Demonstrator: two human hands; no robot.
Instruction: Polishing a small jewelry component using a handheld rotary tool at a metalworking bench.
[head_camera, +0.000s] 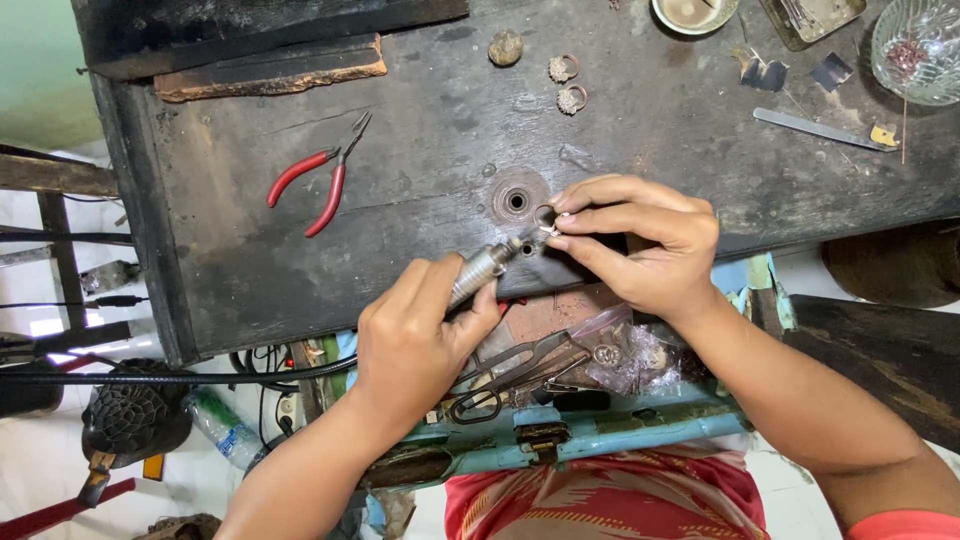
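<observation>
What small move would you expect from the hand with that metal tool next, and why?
Probably a slight push of the tool's tip into the ring. The left hand holds the silver rotary handpiece angled up toward the small ring, which the right hand pinches at its fingertips over the dark workbench. The tip sits right beside the ring; whether they touch, I cannot tell.
</observation>
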